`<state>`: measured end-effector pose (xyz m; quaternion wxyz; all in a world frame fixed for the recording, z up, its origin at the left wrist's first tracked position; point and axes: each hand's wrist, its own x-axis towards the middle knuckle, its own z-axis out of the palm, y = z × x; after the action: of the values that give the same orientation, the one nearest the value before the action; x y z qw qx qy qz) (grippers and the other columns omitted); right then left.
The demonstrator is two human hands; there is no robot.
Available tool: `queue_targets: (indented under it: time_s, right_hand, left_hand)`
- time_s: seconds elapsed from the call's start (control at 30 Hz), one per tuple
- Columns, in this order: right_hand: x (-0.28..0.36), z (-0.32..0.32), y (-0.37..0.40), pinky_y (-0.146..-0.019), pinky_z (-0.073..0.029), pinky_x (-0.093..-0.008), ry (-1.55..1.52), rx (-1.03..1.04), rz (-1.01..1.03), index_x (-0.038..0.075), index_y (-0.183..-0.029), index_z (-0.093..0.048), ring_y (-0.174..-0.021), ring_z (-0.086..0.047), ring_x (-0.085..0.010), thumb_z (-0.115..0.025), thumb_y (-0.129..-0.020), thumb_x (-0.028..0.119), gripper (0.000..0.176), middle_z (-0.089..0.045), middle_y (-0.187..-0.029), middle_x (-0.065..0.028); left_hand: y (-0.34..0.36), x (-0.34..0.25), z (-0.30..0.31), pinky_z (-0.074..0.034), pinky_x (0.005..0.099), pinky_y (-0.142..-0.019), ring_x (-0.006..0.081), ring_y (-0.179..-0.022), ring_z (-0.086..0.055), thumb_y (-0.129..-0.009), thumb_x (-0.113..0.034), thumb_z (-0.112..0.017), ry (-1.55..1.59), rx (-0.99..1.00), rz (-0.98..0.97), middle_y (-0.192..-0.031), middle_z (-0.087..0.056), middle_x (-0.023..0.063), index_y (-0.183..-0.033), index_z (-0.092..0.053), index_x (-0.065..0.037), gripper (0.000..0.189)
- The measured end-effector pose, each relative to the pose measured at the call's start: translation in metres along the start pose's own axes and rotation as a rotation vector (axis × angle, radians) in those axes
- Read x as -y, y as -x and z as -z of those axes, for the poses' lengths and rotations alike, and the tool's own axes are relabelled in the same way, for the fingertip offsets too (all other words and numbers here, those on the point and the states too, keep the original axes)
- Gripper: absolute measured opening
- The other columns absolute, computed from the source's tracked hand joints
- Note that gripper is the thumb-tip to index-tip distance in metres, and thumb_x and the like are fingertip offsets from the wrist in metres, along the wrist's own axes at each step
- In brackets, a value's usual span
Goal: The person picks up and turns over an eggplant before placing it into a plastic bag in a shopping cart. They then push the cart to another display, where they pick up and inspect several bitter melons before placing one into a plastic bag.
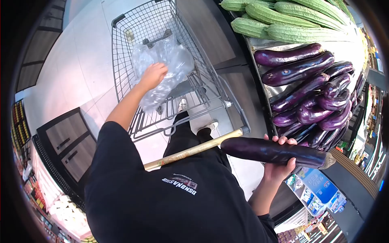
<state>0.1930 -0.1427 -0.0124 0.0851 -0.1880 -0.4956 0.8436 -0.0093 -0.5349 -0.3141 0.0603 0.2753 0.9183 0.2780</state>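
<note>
Eggplant [259, 150] in curled right hand [278, 170]

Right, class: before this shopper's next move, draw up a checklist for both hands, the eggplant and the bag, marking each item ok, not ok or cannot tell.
1. Right hand gripping the eggplant: ok, wrapped around its middle.
2. Left hand holding the plastic bag: cannot tell, the contact is unclear.
3. Bag mouth open: cannot tell.
4. Eggplant clear of the cart handle: cannot tell, they overlap in view.
5. Both hands free: not ok, the right is occupied.
</note>
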Motion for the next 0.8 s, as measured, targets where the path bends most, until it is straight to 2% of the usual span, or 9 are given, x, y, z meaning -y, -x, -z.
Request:
queue_targets:
  time_s: [0.2,0.27,0.37,0.4,0.47,0.53,0.6,0.73,0.8]
  right_hand:
    - [-0.002,-0.005,-0.005,-0.109,-0.037,-0.0601,-0.017,0.009,0.017,0.011,-0.119,-0.049,-0.114,-0.055,-0.0286,-0.077,-0.081,0.043,0.056,-0.055,-0.108,-0.0096]
    - [-0.003,-0.006,-0.002,-0.109,-0.037,-0.0602,-0.016,0.000,0.012,0.011,-0.119,-0.049,-0.114,-0.055,-0.0286,-0.077,-0.081,0.043,0.056,-0.055,-0.109,-0.0096]
    - [-0.003,-0.007,0.000,-0.109,-0.037,-0.0602,0.000,-0.023,0.012,0.011,-0.118,-0.049,-0.114,-0.055,-0.0285,-0.077,-0.081,0.043,0.056,-0.055,-0.109,-0.0098]
    - [-0.004,-0.008,0.001,-0.109,-0.037,-0.0601,0.008,-0.037,0.014,0.011,-0.118,-0.049,-0.114,-0.055,-0.0286,-0.077,-0.081,0.043,0.056,-0.055,-0.108,-0.0099]
    - [-0.006,-0.011,0.002,-0.109,-0.037,-0.0601,0.012,-0.044,0.019,0.011,-0.118,-0.049,-0.113,-0.055,-0.0287,-0.076,-0.081,0.044,0.056,-0.055,-0.108,-0.0100]
    - [-0.008,-0.012,0.004,-0.109,-0.037,-0.0601,0.018,-0.050,0.027,0.011,-0.118,-0.049,-0.113,-0.055,-0.0288,-0.076,-0.081,0.044,0.056,-0.055,-0.108,-0.0101]
    - [-0.009,-0.012,0.008,-0.109,-0.038,-0.0599,0.032,-0.059,0.030,0.011,-0.118,-0.048,-0.113,-0.055,-0.0290,-0.076,-0.081,0.044,0.057,-0.055,-0.108,-0.0104]
    - [-0.011,-0.014,0.012,-0.109,-0.038,-0.0598,0.042,-0.076,0.045,0.011,-0.119,-0.048,-0.113,-0.055,-0.0294,-0.076,-0.080,0.044,0.059,-0.055,-0.108,-0.0108]
    - [-0.011,-0.014,0.014,-0.109,-0.039,-0.0595,0.064,-0.069,0.062,0.010,-0.119,-0.047,-0.113,-0.055,-0.0298,-0.077,-0.080,0.043,0.059,-0.054,-0.107,-0.0113]
  left_hand:
    - [0.056,0.064,0.008,-0.045,0.0420,-0.085,0.0318,-0.097,-0.057,-0.078,-0.003,-0.056,-0.026,0.220,0.163,-0.094,-0.062,0.0121,-0.084,-0.061,-0.007,0.009]
    - [0.069,0.077,0.004,-0.048,0.0422,-0.082,0.0343,-0.094,-0.062,-0.080,-0.004,-0.053,0.066,0.587,0.325,-0.097,-0.067,0.0145,-0.088,-0.065,-0.006,0.014]
    - [0.038,0.084,-0.006,-0.050,0.0434,-0.078,0.0367,-0.090,-0.065,-0.081,-0.006,-0.051,0.082,0.704,0.361,-0.099,-0.069,0.0174,-0.089,-0.067,-0.006,0.018]
    - [0.028,0.085,-0.016,-0.050,0.0434,-0.078,0.0367,-0.090,-0.065,-0.081,-0.006,-0.051,0.084,0.707,0.357,-0.099,-0.069,0.0174,-0.089,-0.067,-0.006,0.018]
    - [0.005,0.081,-0.042,-0.051,0.0446,-0.077,0.0378,-0.086,-0.066,-0.083,-0.012,-0.053,0.390,0.332,0.348,-0.095,-0.068,0.0201,-0.093,-0.065,-0.004,0.017]
    - [-0.028,0.062,-0.065,-0.050,0.0450,-0.087,0.0381,-0.099,-0.066,-0.090,-0.032,-0.056,0.427,0.334,0.582,-0.107,-0.068,0.0241,-0.110,-0.063,-0.001,0.038]
    - [-0.061,0.012,-0.053,-0.047,0.0444,-0.099,0.0375,-0.114,-0.062,-0.090,-0.059,-0.052,0.175,0.553,0.660,-0.122,-0.063,0.0279,-0.131,-0.052,0.005,0.076]
    - [-0.092,-0.039,-0.051,-0.042,0.0431,-0.107,0.0364,-0.124,-0.057,-0.086,-0.074,-0.048,0.042,0.616,0.606,-0.134,-0.058,0.0253,-0.134,-0.053,0.005,0.093]
    - [-0.108,-0.058,-0.036,-0.044,0.0433,-0.106,0.0369,-0.121,-0.058,-0.086,-0.071,-0.050,-0.136,0.928,0.275,-0.131,-0.060,0.0222,-0.125,-0.063,0.004,0.085]
